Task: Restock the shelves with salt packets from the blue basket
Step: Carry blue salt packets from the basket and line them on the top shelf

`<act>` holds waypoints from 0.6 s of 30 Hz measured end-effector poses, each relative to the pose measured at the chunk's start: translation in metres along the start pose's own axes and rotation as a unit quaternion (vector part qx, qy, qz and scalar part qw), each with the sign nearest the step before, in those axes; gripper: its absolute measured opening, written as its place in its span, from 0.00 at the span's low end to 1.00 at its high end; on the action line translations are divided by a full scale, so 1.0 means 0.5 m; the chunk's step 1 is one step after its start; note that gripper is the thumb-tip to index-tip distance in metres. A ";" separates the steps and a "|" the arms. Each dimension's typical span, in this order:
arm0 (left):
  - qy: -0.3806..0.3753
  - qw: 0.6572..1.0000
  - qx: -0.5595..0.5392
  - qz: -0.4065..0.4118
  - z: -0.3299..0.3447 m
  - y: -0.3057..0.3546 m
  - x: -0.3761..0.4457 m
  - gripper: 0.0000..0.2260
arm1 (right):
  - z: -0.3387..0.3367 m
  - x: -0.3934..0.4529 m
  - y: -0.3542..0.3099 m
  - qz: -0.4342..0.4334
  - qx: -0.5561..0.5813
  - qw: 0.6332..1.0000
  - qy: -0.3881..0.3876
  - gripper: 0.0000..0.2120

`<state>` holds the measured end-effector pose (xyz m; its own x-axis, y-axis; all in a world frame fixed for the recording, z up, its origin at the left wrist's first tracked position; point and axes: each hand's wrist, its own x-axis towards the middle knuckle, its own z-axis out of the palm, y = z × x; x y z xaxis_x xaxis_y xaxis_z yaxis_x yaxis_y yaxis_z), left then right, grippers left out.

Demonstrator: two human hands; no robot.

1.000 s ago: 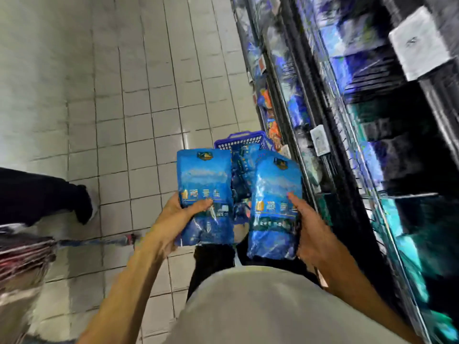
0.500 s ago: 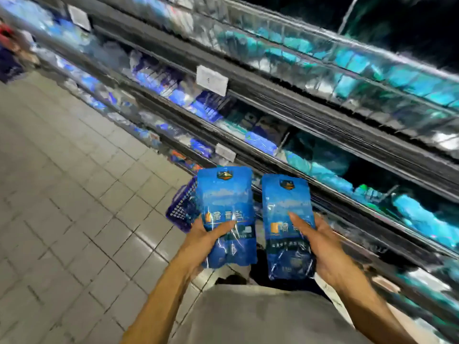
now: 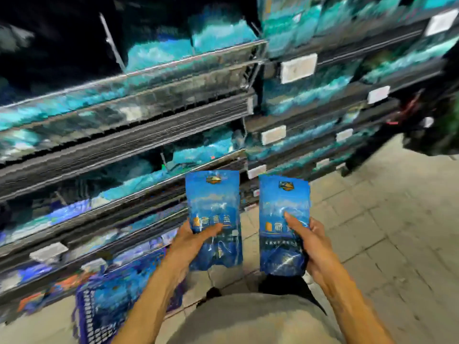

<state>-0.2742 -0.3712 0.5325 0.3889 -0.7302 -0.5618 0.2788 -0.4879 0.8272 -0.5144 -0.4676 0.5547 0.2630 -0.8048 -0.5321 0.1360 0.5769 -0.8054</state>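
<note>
The left hand point(image 3: 191, 240) grips the lower part of one blue salt packet point(image 3: 214, 214), thumb laid across its front and fingers curled behind. The right hand point(image 3: 311, 247) grips a second blue salt packet point(image 3: 283, 219) the same way, thumb pointing up over the printed label. Both packets stand upright, side by side with a narrow gap between them, the second one just right of the first and a little lower.

Behind and to the left of the packets rises the shelving point(image 3: 129, 145), several dark tiers with metal front rails and white price tags point(image 3: 298, 68). The tiers hold teal and blue packs, though motion blur makes it hard to say what they are; they look like more bagged goods of a similar kind.

The blue basket point(image 3: 99, 316) sits on the floor below and left of the left hand's packet, against the foot of the shelving, with blue packs apparently inside it. Pale floor tiles point(image 3: 385, 232) spread out to the right of the packets. Below them the person's grey shirt point(image 3: 248, 321) fills the bottom edge.
</note>
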 end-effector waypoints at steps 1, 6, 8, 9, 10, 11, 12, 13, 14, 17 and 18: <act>-0.021 1.000 0.018 0.006 0.044 0.011 0.015 0.11 | -0.037 -0.002 -0.013 -0.007 0.013 1.000 0.024 0.09; -0.075 0.995 0.071 0.015 0.284 0.058 0.076 0.11 | -0.235 0.007 -0.092 -0.037 0.061 0.992 0.107 0.11; -0.090 0.993 0.073 0.013 0.382 0.078 0.093 0.19 | -0.313 0.020 -0.137 -0.042 0.061 0.990 0.119 0.14; -0.100 0.993 0.068 0.012 0.428 0.090 0.101 0.24 | -0.349 0.030 -0.161 -0.047 0.060 0.990 0.122 0.16; -0.109 0.992 0.065 0.013 0.473 0.102 0.109 0.27 | -0.385 0.039 -0.186 -0.052 0.058 0.989 0.125 0.17; -0.118 0.991 0.066 0.017 0.515 0.116 0.116 0.29 | -0.418 0.048 -0.211 -0.058 0.054 0.989 0.129 0.16; -0.125 0.990 0.067 0.026 0.555 0.131 0.122 0.31 | -0.446 0.058 -0.238 -0.064 0.051 0.988 0.128 0.13; -0.130 0.989 0.065 0.033 0.589 0.147 0.128 0.34 | -0.472 0.067 -0.265 -0.068 0.049 0.988 0.126 0.10; -0.132 0.989 0.062 0.037 0.622 0.166 0.134 0.35 | -0.494 0.079 -0.291 -0.071 0.045 0.989 0.125 0.10; -0.146 0.985 0.061 0.068 0.708 0.232 0.149 0.31 | -0.543 0.123 -0.373 -0.089 0.033 0.988 0.121 0.16; -0.145 0.984 0.062 0.082 0.731 0.257 0.156 0.31 | -0.551 0.139 -0.403 -0.099 0.031 0.988 0.116 0.18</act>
<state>-0.5291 -0.6659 0.5999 0.1474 -0.9012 -0.4076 0.1175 -0.3932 0.9119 -0.7868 -0.6781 0.6082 -0.0005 -0.9088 -0.4172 0.2233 0.4066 -0.8859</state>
